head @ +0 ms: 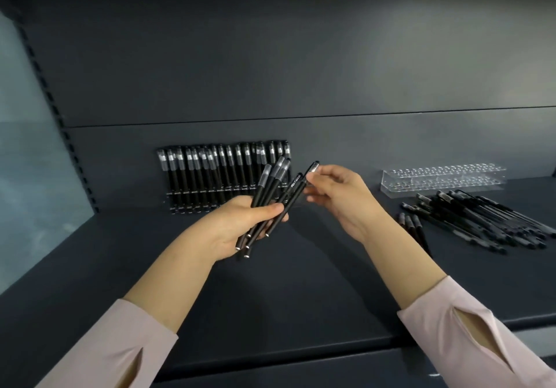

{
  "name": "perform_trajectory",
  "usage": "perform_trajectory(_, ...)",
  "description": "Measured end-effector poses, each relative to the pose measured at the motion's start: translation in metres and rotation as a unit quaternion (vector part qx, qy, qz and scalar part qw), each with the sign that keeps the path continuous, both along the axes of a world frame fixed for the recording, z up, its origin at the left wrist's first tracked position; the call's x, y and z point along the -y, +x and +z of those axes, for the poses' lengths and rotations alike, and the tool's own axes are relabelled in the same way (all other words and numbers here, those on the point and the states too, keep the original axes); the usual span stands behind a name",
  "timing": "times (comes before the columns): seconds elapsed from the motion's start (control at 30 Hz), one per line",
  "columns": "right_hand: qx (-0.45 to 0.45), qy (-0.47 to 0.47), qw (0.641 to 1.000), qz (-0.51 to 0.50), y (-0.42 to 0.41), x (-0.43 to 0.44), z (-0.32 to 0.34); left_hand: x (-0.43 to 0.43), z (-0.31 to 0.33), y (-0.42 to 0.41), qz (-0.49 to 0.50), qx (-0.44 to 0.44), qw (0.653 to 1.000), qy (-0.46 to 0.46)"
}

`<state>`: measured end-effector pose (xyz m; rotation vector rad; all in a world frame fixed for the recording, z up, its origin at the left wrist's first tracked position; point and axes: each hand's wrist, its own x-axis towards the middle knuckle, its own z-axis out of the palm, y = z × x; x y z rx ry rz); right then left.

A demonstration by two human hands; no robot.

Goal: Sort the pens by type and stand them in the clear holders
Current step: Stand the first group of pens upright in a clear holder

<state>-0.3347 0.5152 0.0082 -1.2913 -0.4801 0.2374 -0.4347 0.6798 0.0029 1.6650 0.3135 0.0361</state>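
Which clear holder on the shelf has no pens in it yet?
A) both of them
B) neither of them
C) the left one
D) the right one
D: the right holder shows only bare holes, while the left holder is packed with standing pens.

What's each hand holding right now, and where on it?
The left hand grips a bundle of black pens around their lower barrels. The right hand pinches the capped top end of one pen in that bundle.
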Motion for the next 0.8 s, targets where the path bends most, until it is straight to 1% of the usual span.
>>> perform_trajectory(0.07, -0.002, 0.03, 0.999, -0.025, -0.011, -0.025, 0.003, -0.026, -0.003, -0.009, 0.047, 0.031, 0.998, -0.009)
perform_trajectory(0.13, 0.011, 0.053, 0.995, -0.078, -0.019, -0.047, 0.004, -0.053, -0.006, -0.016, 0.11, 0.065, 0.99, -0.057)
perform_trajectory(0.2, 0.056, 0.05, 0.988, -0.137, -0.025, -0.068, 0.005, -0.079, -0.009, -0.023, 0.151, 0.098, 0.979, -0.1)
perform_trajectory(0.3, 0.134, 0.048, 0.97, -0.2, -0.032, -0.099, 0.009, -0.11, -0.017, -0.03, 0.184, 0.132, 0.967, -0.114)
perform_trajectory(0.4, 0.203, 0.025, 0.949, -0.239, -0.032, -0.132, 0.015, -0.128, -0.023, -0.03, 0.194, 0.156, 0.962, -0.109)
perform_trajectory(0.53, 0.297, -0.047, 0.918, -0.258, -0.018, -0.162, 0.015, -0.136, -0.024, -0.022, 0.178, 0.186, 0.954, -0.153)
perform_trajectory(0.6, 0.332, -0.08, 0.901, -0.267, -0.008, -0.168, 0.011, -0.136, -0.028, -0.017, 0.162, 0.188, 0.957, -0.148)
perform_trajectory(0.67, 0.356, -0.096, 0.888, -0.274, 0.0, -0.169, 0.006, -0.134, -0.032, -0.013, 0.143, 0.193, 0.961, -0.135)
perform_trajectory(0.8, 0.364, -0.106, 0.887, -0.263, 0.008, -0.172, -0.001, -0.134, -0.036, -0.009, 0.14, 0.213, 0.959, -0.126)
